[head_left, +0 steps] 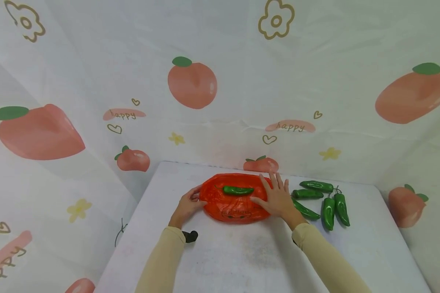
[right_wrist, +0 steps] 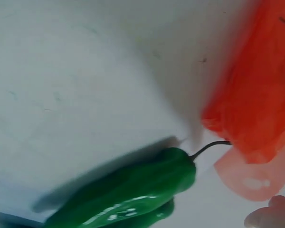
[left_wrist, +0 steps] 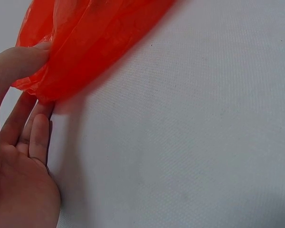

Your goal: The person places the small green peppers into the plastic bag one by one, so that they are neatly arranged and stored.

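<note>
A red plastic bag (head_left: 214, 207) lies spread on the white table, with one green chili pepper (head_left: 238, 190) on top of it. My left hand (head_left: 188, 206) pinches the bag's left end; in the left wrist view, the thumb (left_wrist: 31, 59) presses on the red film and the other fingers reach beneath it. Over the bag's right end, my right hand (head_left: 280, 200) has its fingers spread and straight. Only a few blurred fingertips (right_wrist: 275, 213) of that hand show in the right wrist view, beyond the bag (right_wrist: 261, 99).
Several green chili peppers (head_left: 328, 212) lie right of the bag, the nearest pepper (head_left: 306, 210) close to my right wrist. A small black object (head_left: 190, 236) shows beside my left cuff. Behind the table (head_left: 220, 260) hangs a white cloth (head_left: 227, 138) printed with peaches.
</note>
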A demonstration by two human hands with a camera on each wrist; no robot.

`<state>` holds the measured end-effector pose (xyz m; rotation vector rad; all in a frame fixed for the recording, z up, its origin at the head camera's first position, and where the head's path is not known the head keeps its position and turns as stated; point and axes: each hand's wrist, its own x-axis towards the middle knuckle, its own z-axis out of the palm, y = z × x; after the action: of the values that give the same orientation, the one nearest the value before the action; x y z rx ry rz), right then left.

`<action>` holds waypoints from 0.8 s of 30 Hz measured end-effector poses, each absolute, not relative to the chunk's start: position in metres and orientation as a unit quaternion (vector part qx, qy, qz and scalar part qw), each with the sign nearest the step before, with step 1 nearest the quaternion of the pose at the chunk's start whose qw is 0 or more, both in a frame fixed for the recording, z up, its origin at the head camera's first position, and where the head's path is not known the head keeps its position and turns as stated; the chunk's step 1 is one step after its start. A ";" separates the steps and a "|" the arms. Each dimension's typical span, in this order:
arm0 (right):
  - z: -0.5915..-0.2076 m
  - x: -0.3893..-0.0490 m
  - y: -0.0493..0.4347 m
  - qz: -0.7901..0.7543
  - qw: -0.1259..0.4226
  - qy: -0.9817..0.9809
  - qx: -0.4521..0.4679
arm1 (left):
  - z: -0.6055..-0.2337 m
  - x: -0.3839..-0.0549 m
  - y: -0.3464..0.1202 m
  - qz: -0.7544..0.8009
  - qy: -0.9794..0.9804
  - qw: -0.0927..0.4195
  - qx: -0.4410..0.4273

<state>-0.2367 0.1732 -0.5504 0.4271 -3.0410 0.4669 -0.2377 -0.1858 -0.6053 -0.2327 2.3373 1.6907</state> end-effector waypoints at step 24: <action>-0.569 -0.212 0.232 0.129 0.025 -0.988 0.076 | -0.602 -0.234 -0.184 0.576 0.805 0.117 -0.080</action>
<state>-0.2118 0.2318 -0.5687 0.2349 -3.0565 0.3997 -0.2343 -0.1837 -0.6016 -0.2333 2.3567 1.6865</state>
